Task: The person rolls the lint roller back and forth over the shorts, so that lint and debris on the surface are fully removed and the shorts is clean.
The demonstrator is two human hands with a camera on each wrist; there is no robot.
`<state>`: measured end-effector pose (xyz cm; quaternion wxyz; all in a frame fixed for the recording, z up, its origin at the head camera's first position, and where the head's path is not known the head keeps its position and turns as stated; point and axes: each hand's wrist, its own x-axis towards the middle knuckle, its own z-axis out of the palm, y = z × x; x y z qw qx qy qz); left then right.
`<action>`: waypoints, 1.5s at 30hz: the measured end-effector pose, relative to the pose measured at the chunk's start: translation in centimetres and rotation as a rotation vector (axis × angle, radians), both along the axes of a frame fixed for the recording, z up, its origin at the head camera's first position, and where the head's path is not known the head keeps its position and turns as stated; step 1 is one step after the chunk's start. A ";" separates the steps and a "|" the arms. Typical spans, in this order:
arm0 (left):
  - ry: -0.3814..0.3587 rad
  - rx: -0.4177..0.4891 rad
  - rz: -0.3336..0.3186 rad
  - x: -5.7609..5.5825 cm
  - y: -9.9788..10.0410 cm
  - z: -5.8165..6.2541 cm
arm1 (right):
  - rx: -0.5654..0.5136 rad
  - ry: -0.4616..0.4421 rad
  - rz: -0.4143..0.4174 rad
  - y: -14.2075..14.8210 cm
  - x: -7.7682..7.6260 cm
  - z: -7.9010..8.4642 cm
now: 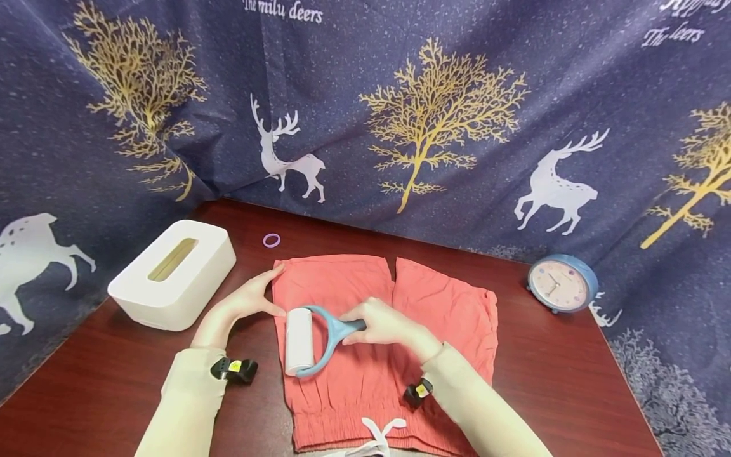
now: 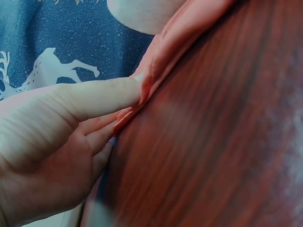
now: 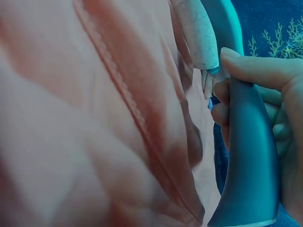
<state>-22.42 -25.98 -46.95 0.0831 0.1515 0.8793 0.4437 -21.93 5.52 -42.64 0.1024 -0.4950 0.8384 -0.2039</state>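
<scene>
Coral-red shorts (image 1: 348, 393) with a gathered waistband lie spread out, the legs pointing away from me. My right hand (image 1: 381, 322) grips the handle of a lint roller (image 1: 299, 343). Its white roll is over the left leg of the shorts, held in a blue curved frame. In the right wrist view, fingers and thumb wrap the blue-grey handle (image 3: 251, 156). At the left edge of the shorts is my left hand (image 1: 251, 297), thumb and forefinger spread apart. The left wrist view has its thumb (image 2: 106, 97) straight against the fabric edge (image 2: 154, 71).
A white tissue box (image 1: 194, 279) stands on the dark red table (image 1: 91, 381), left of my left hand. Behind the shorts lies a small purple ring (image 1: 271, 240). A blue round clock (image 1: 562, 284) stands at the right. Printed cloth (image 1: 342, 76) hangs along the table's back.
</scene>
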 end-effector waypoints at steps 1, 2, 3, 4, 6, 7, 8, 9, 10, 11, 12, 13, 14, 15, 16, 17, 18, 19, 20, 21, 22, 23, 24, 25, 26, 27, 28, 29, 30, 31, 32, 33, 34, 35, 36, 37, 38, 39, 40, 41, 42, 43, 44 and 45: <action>-0.003 -0.005 0.001 0.0 0.0 0.0 | 0.005 -0.003 -0.004 0.0 0.0 0.0; -0.005 -0.011 0.001 0.0 0.0 0.1 | 0.012 -0.004 -0.007 0.0 0.0 0.0; -0.007 -0.015 0.002 0.0 0.1 0.1 | 0.019 -0.004 -0.010 0.1 0.0 0.0; -0.011 -0.017 0.002 0.0 0.0 0.1 | 0.026 -0.004 -0.011 0.1 0.1 0.0; -0.016 -0.023 0.000 0.0 0.0 0.1 | 0.037 -0.003 -0.012 0.1 0.1 0.1; -0.017 -0.027 -0.003 0.0 -0.1 0.1 | 0.041 -0.003 -0.010 0.1 0.1 0.1; -0.016 -0.031 -0.006 0.0 -0.1 0.0 | 0.042 -0.006 -0.007 0.2 0.1 0.1; -0.017 -0.035 -0.010 0.0 -0.1 0.0 | 0.043 -0.008 -0.003 0.2 0.1 0.2; -0.018 -0.036 -0.014 0.0 -0.2 -0.1 | 0.042 -0.013 -0.001 0.2 0.1 0.1; -0.018 -0.040 -0.019 0.0 -0.2 -0.1 | 0.041 -0.019 0.002 0.2 0.1 0.1; -0.021 -0.042 -0.025 0.0 -0.2 -0.1 | 0.040 -0.023 0.003 0.3 0.1 0.1; -0.023 -0.042 -0.031 0.0 -0.2 -0.1 | 0.037 -0.029 0.005 0.3 0.1 0.1; -0.029 -0.040 -0.035 0.0 -0.2 -0.1 | 0.034 -0.032 0.005 0.3 0.1 0.0; -0.035 -0.035 -0.040 0.1 -0.2 0.0 | 0.031 -0.036 0.006 0.4 0.1 0.0; -0.042 -0.026 -0.045 0.1 -0.2 0.0 | 0.026 -0.040 0.006 0.4 0.1 0.0; -0.046 -0.020 -0.051 0.1 -0.2 0.0 | 0.022 -0.043 0.007 0.5 0.1 0.0; -0.050 -0.008 -0.057 0.1 -0.2 0.0 | 0.018 -0.045 0.007 0.6 0.2 0.0; -0.055 0.001 -0.062 0.1 -0.2 0.0 | 0.015 -0.046 0.009 0.6 0.2 -0.1; -0.061 0.008 -0.067 0.2 -0.1 0.0 | 0.013 -0.046 0.011 0.7 0.2 -0.1; -0.065 0.013 -0.071 0.2 -0.1 0.0 | 0.011 -0.047 0.011 0.8 0.2 -0.1; -0.070 0.017 -0.076 0.2 -0.1 0.1 | 0.009 -0.046 0.010 0.9 0.2 -0.1; -0.071 0.017 -0.081 0.2 -0.1 0.1 | 0.010 -0.044 0.010 1.0 0.2 -0.1; -0.074 0.015 -0.083 0.2 0.0 0.1 | 0.010 -0.041 0.010 1.1 0.2 -0.1; -0.073 0.007 -0.086 0.2 0.0 0.1 | 0.011 -0.040 0.011 1.2 0.2 -0.1; -0.072 0.003 -0.089 0.1 0.1 0.1 | 0.012 -0.037 0.009 1.3 0.2 -0.1; -0.070 0.002 -0.092 0.1 0.1 0.1 | 0.014 -0.034 0.009 1.4 0.1 -0.2; -0.069 0.004 -0.093 0.1 0.2 0.2 | 0.016 -0.030 0.010 1.5 0.1 -0.2; -0.065 0.002 -0.095 0.1 0.3 0.2 | 0.017 -0.028 0.012 1.7 0.1 -0.2; -0.065 0.004 -0.098 0.1 0.3 0.2 | 0.017 -0.026 0.012 1.8 0.0 -0.3; -0.064 0.008 -0.100 0.1 0.4 0.2 | 0.016 -0.027 0.014 2.0 0.0 -0.2; -0.066 0.014 -0.101 0.2 0.4 0.3 | 0.015 -0.028 0.015 2.1 0.0 -0.2; -0.067 0.018 -0.102 0.2 0.4 0.3 | 0.013 -0.032 0.016 2.3 0.0 -0.2; -0.068 0.021 -0.103 0.2 0.5 0.3 | 0.013 -0.034 0.017 2.4 0.1 -0.1; -0.068 0.023 -0.104 0.2 0.5 0.3 | 0.013 -0.036 0.018 2.6 0.1 -0.1; -0.069 0.027 -0.104 0.2 0.5 0.3 | 0.013 -0.035 0.017 2.7 0.1 0.0; -0.069 0.029 -0.104 0.2 0.5 0.3 | 0.015 -0.030 0.017 2.9 0.2 0.1; -0.070 0.029 -0.103 0.2 0.5 0.3 | 0.018 -0.028 0.011 3.0 0.2 0.1; -0.069 0.031 -0.101 0.2 0.5 0.3 | 0.021 -0.021 0.008 3.2 0.3 0.1; -0.069 0.032 -0.100 0.2 0.5 0.3 | 0.025 -0.012 0.006 3.4 0.3 0.1; -0.070 0.030 -0.098 0.2 0.4 0.3 | 0.026 -0.006 0.001 3.6 0.4 0.1; -0.071 0.031 -0.097 0.2 0.4 0.3 | 0.027 -0.001 -0.008 3.9 0.5 0.1; -0.070 0.029 -0.097 0.2 0.4 0.3 | 0.029 -0.001 -0.018 4.1 0.6 0.1; -0.071 0.026 -0.097 0.2 0.4 0.3 | 0.031 -0.004 -0.028 4.4 0.7 0.0; -0.072 0.026 -0.097 0.2 0.5 0.2 | 0.033 0.002 -0.034 4.7 0.7 0.0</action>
